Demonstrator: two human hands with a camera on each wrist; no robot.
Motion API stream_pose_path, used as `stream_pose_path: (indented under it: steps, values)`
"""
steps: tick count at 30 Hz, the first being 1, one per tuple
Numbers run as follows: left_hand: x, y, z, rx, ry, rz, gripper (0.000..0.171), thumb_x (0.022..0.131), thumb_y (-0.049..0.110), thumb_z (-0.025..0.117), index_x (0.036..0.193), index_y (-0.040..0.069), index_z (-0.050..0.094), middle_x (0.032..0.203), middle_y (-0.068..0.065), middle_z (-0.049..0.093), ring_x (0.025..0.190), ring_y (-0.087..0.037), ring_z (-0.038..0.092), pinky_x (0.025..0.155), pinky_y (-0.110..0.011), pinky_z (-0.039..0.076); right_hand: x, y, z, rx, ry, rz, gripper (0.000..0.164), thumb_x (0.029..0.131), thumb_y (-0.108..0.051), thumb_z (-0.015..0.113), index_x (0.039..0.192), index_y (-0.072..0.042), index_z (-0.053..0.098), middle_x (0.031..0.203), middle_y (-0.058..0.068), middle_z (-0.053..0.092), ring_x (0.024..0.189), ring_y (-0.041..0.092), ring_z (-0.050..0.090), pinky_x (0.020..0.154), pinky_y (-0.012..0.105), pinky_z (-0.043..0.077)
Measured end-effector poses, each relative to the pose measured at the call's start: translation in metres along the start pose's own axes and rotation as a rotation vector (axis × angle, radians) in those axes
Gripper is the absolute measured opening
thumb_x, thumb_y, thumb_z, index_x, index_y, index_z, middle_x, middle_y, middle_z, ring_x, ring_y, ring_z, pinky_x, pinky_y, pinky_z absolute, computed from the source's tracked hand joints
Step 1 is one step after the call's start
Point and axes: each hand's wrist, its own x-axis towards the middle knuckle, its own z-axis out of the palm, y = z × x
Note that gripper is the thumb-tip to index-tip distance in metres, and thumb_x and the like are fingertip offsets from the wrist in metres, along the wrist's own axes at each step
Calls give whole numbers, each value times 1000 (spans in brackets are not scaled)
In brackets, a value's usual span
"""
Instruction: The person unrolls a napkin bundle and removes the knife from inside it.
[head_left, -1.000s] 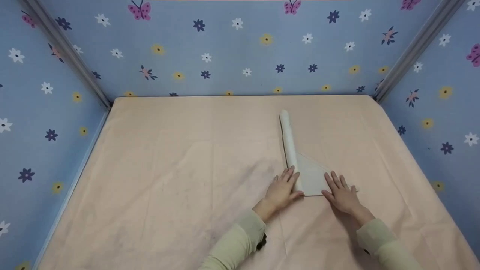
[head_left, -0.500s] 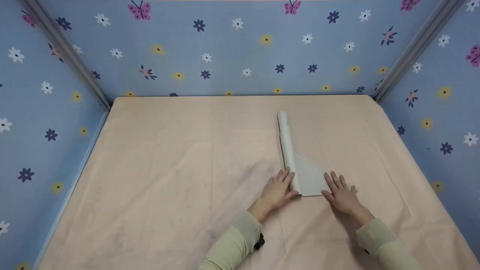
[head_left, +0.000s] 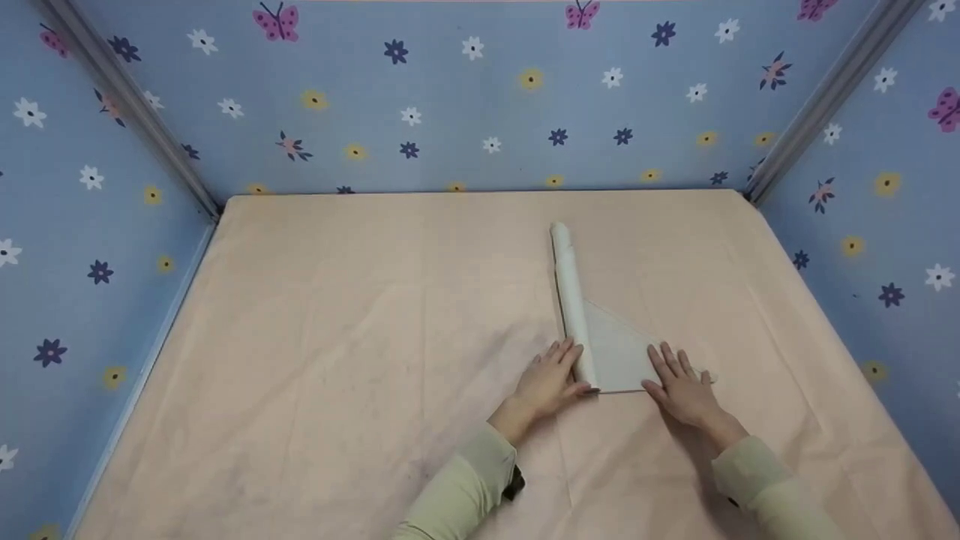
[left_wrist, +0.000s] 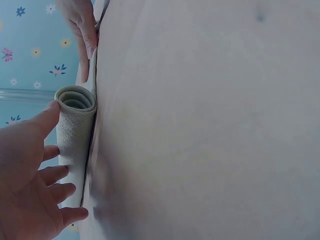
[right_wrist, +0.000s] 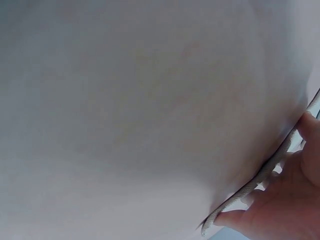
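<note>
A pale grey-green towel (head_left: 615, 349) lies on the table, partly wound into a long narrow roll (head_left: 571, 292) with a flat triangular part to its right. My left hand (head_left: 541, 384) rests against the near end of the roll from the left. In the left wrist view, the spiral end of the roll shows, with my left thumb (left_wrist: 47, 117) touching it and the other fingers loosely spread along its side. My right hand (head_left: 684, 390) lies flat on the towel's right part, fingers extended. The right wrist view shows the towel's edge (right_wrist: 260, 175) beneath that hand's fingers.
A peach cloth (head_left: 337, 322) with faint creases covers the table. Blue panels (head_left: 450, 97) printed with flowers and butterflies stand at the back and both sides, joined by grey corner posts (head_left: 832, 101).
My left hand and the roll have shifted a little to the left, and the flat part of the towel has widened between the hands. My right hand has stayed in place.
</note>
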Motion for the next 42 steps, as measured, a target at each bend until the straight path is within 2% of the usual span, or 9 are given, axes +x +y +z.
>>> stream_pose_path:
  steps: [10, 16, 22, 31, 38, 42]
  values:
    - [1, 3, -4, 4, 4, 14, 64, 88, 46, 44, 138, 10, 29, 143, -10, 26, 129, -29, 24, 99, -44, 30, 0, 1, 1, 9, 17, -25, 65, 93, -42, 37, 141, -2, 17, 144, 23, 9, 128, 46, 5, 88, 72, 4]
    - [7, 9, -6, 31, 46, 28, 61, 89, 44, 46, 137, 8, 32, 141, -11, 27, 129, -28, 24, 99, -42, 30, 0, 1, 1, 3, 27, -20, 65, 93, -42, 37, 141, -2, 17, 144, 22, 10, 128, 45, 6, 88, 72, 5]
    - [14, 17, -1, 82, 76, 10, 61, 88, 44, 48, 136, 9, 34, 142, -10, 26, 130, -27, 24, 98, -43, 32, 1, 2, 2, -1, 30, -21, 65, 93, -41, 38, 140, -2, 18, 144, 23, 10, 128, 45, 6, 88, 72, 5]
    - [24, 24, 9, 142, 133, -5, 63, 88, 46, 46, 137, 9, 31, 144, -8, 23, 131, -25, 19, 100, -41, 29, 0, 1, 1, -5, 30, -22, 64, 93, -41, 38, 140, -2, 18, 144, 23, 11, 128, 45, 6, 89, 72, 6]
    - [30, 31, 12, 146, 117, -30, 66, 88, 47, 44, 140, 10, 25, 147, -6, 15, 133, -22, 10, 103, -41, 23, 0, 1, 1, 7, 24, -24, 65, 93, -43, 37, 141, -3, 18, 144, 23, 10, 128, 45, 6, 88, 72, 5]
    - [34, 32, 16, 157, 129, -46, 67, 88, 46, 45, 140, 11, 24, 147, -5, 14, 134, -22, 9, 103, -42, 22, 1, 1, 1, -4, 29, -22, 65, 93, -43, 36, 140, -3, 18, 144, 23, 11, 128, 46, 7, 88, 72, 5]
